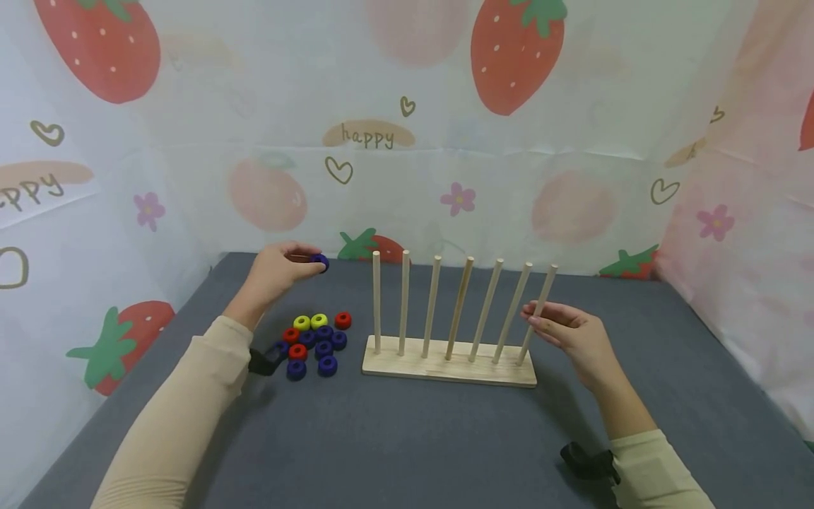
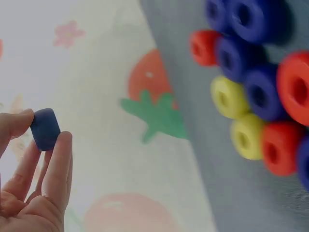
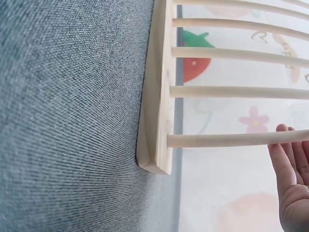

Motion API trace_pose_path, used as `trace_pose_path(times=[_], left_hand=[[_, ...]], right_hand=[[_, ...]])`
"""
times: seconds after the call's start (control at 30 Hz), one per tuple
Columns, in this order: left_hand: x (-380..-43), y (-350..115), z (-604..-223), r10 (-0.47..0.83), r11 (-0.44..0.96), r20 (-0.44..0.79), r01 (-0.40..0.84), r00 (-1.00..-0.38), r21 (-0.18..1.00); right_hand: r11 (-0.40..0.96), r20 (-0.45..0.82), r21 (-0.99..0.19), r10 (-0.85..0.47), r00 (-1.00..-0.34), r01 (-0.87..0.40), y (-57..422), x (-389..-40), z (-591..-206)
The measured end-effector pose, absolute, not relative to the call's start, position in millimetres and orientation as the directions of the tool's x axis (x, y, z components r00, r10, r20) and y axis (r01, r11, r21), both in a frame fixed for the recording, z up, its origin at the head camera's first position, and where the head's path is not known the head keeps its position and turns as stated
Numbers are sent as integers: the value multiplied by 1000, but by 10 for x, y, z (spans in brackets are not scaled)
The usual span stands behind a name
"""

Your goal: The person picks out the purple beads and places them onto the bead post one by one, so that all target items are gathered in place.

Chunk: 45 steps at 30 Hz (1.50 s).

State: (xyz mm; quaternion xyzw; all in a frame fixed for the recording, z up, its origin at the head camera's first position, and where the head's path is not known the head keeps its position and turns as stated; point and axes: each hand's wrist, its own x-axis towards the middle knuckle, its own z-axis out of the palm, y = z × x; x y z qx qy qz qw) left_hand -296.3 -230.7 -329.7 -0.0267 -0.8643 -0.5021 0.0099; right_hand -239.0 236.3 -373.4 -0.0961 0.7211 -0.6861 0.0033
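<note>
My left hand [image 1: 275, 274] pinches a dark blue ring [image 1: 321, 262] between thumb and fingertips, raised above the table behind the loose rings. In the left wrist view this ring [image 2: 45, 129] shows side-on, its hole hidden. To the right, a wooden rack [image 1: 448, 366] stands on the table with several upright bare pegs. My right hand [image 1: 580, 339] holds the rightmost peg [image 1: 543, 300] partway up, thumb in front and fingers behind it. The right wrist view shows the fingertips at that same peg [image 3: 217, 140], well away from the base.
Several loose rings lie clustered left of the rack: blue rings [image 1: 327, 365], red rings [image 1: 343, 320] and yellow rings [image 1: 319, 322]. A grey cloth [image 1: 407, 438] covers the table. Printed curtains [image 1: 407, 205] close off the back and sides.
</note>
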Motion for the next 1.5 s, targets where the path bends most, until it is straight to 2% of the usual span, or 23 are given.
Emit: trace_pose_path(times=[0.23,0.73,1.5], left_hand=[[-2837,-2155,-3062,69,458,78,101,-995,883],[-2693,-2019,-2846,105,433,177,206,-978,878],[-2521,-1702,-2684,166,277,295,332,-941,902]], right_hand=[[56,121,-990,-137,-983,-130,2376,-2389,-3745],[61,115,-990,-131,-985,-123,2365,-2374,-3736],[58,103,-992,-123,-987,-111,2347,-2373,-3717]])
